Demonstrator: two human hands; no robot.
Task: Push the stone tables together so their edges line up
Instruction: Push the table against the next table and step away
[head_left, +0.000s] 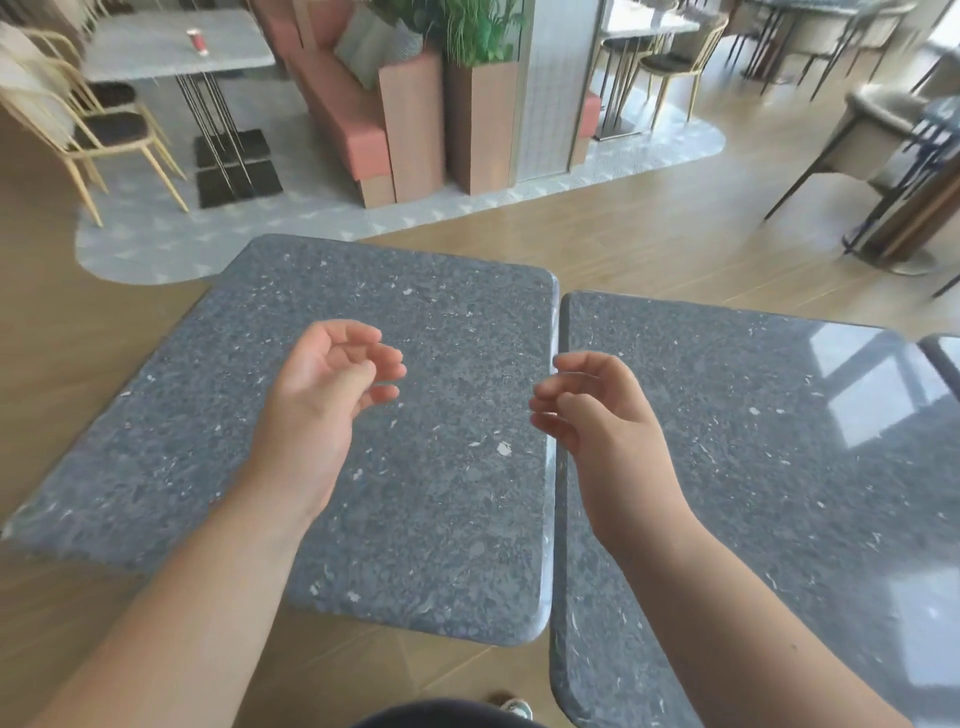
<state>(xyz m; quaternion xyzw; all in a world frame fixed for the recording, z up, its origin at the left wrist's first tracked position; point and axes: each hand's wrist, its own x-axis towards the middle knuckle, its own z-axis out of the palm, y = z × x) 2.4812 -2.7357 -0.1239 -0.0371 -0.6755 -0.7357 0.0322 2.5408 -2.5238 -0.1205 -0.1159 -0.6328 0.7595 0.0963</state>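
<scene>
A person stands over two dark stone tables whose long sides meet along a thin seam running away from the body; the left table (415, 364) sits skewed, its far end reaching further from the person and its near corner stopping short of the right table (753, 441), whose near edge comes closer to the body and runs out of the bottom of the frame; the sides look all but touching, though the ends plainly do not line up.

Both hands hover above the stone with fingers loosely curled and nothing in them; the left hand (322, 395) hangs over the middle of the left table, palm turned inward; the right hand (597, 415) hangs over the seam itself, its fingertips (540, 402) pointing towards the left slab; whether either hand touches the surface cannot be told, and neither appears to.

The left slab lies directly beneath the left hand, so that hand seems best placed to act; judging by the offset, the slab would need drawing along the seam towards the body and turning slightly to square its ends with its neighbour's; a third tabletop (943, 353) shows at the far right.
</scene>
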